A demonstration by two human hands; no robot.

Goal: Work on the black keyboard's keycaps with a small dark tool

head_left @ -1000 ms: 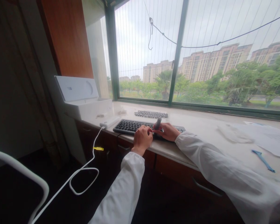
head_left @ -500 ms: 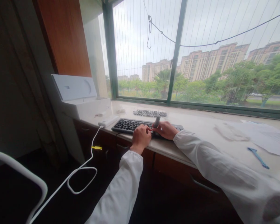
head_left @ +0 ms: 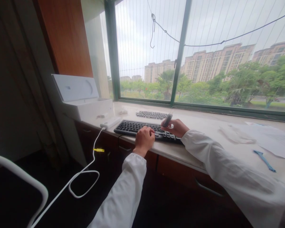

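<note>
While the open box [head_left: 90, 109], inside hidden, stands left of the keyboard [head_left: 129, 126], your right hand [head_left: 177, 127] holds a grey tool [head_left: 167, 120] above it, your left hand [head_left: 144, 139] curled at its front, grip unclear.

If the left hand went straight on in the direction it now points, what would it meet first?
The left hand would probably meet the black keyboard first; passing above it, the rows of dark keys behind. Depth is unclear.

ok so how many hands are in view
2: the left hand at the near edge of the black keyboard, and the right hand over its right part, holding a grey object. No other hand shows.
</note>
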